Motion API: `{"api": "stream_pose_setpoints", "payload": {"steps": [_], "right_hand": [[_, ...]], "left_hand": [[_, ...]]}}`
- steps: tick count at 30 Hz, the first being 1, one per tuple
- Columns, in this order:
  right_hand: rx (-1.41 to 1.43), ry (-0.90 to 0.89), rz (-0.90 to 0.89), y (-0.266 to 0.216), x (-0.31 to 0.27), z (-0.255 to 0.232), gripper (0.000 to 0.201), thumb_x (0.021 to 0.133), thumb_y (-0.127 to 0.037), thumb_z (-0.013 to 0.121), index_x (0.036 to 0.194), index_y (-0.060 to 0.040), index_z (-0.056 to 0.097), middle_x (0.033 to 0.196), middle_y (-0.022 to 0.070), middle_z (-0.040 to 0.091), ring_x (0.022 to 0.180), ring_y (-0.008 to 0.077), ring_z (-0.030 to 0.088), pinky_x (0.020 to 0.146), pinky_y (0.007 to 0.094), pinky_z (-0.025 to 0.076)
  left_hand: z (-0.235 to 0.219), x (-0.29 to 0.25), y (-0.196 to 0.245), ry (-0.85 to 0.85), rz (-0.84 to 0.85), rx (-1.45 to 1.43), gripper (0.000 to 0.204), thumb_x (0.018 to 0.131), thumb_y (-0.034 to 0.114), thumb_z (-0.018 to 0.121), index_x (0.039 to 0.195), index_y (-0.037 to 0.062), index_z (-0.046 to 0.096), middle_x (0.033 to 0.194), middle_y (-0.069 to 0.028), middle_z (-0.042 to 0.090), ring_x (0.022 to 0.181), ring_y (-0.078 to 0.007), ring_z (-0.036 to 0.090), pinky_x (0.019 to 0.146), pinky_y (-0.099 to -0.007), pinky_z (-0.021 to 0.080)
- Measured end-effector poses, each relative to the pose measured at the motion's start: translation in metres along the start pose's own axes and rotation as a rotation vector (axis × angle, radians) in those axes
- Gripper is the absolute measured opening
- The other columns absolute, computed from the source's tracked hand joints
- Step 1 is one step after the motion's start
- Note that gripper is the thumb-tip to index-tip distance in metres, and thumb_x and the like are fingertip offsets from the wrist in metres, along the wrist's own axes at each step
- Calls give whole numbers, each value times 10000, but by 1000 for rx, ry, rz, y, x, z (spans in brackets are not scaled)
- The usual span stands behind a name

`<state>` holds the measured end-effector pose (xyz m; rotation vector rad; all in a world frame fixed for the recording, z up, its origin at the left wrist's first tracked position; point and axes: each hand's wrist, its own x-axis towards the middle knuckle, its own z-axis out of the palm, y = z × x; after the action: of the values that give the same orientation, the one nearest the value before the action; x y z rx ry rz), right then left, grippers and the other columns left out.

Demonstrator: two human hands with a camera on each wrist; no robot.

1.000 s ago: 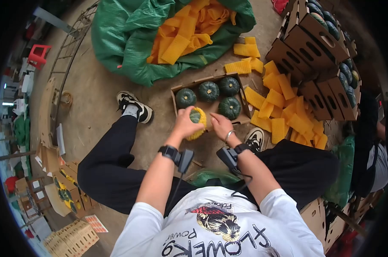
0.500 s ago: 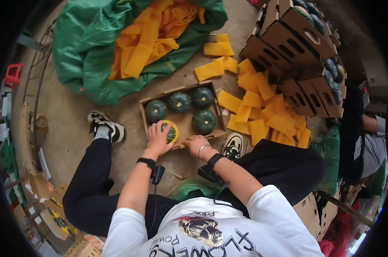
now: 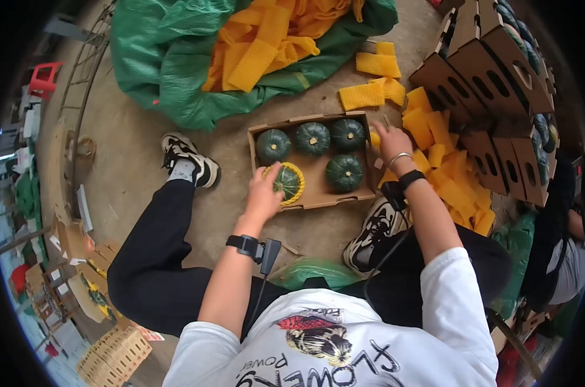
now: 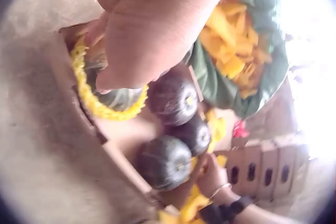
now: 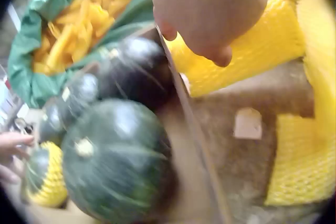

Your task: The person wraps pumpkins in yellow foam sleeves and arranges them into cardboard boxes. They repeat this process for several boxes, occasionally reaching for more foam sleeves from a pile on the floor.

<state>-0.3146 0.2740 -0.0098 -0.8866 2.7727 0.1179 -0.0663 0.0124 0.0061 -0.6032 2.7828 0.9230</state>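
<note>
My left hand [image 3: 264,193] grips a green pumpkin [image 3: 285,183] banded by a yellow foam net [image 3: 298,187]. This pumpkin sits in the near left corner of a shallow cardboard box [image 3: 318,174]. In the left wrist view, thumb and fingers [image 4: 100,79] spread over its top. Several bare dark green pumpkins [image 3: 313,138] share the box, stems up. Just past the box's right wall, my right hand [image 3: 394,143] has its fingers on another yellow foam net [image 5: 252,45], partly hidden under the hand.
Yellow foam nets [image 3: 457,187] lie piled on the floor to the right. A green sack [image 3: 176,71] stuffed with more nets stands behind the box. Stacked cartons [image 3: 492,84] of pumpkins rise at the right. My shoes [image 3: 188,160] flank the box.
My right hand has left the box's near edge and moved right to the loose foam nets. The left hand set the netted pumpkin into the box corner and stays on it.
</note>
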Motion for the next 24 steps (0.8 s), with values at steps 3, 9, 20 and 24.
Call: {"api": "stream_pose_setpoints", "payload": {"steps": [3, 9, 20, 24], "right_hand": [[255, 15, 171, -29, -11, -78, 476, 783, -114, 563, 1248, -171, 476, 936, 173, 626, 838, 372, 617, 742, 449, 505], [1041, -511, -376, -149, -100, -134, 268, 721, -88, 660, 959, 21, 603, 771, 154, 630, 727, 235, 664, 644, 339, 567], [2368, -551, -32, -148, -117, -83, 272, 884, -129, 574, 1112, 20, 559, 1034, 94, 635, 935, 158, 613, 849, 306, 478], [1170, -179, -122, -170, -113, -76, 246, 746, -58, 648, 977, -37, 568, 933, 105, 633, 783, 250, 624, 704, 338, 495]], "left_hand": [[-53, 10, 11, 134, -215, -243, 644, 733, 109, 719, 1313, 85, 440, 1156, -181, 536, 1001, -265, 560, 836, -380, 485], [-110, -44, 90, -572, -115, -834, 528, 844, 55, 615, 1332, 38, 413, 797, -62, 634, 616, -104, 597, 499, -230, 497], [-81, -63, 62, -404, -41, -1029, 168, 807, 144, 671, 888, 3, 627, 777, -32, 621, 703, -118, 599, 636, -249, 482], [-75, -41, 46, 47, -254, -621, 134, 802, 68, 631, 921, 8, 618, 966, -38, 612, 893, -116, 574, 753, -272, 463]]}}
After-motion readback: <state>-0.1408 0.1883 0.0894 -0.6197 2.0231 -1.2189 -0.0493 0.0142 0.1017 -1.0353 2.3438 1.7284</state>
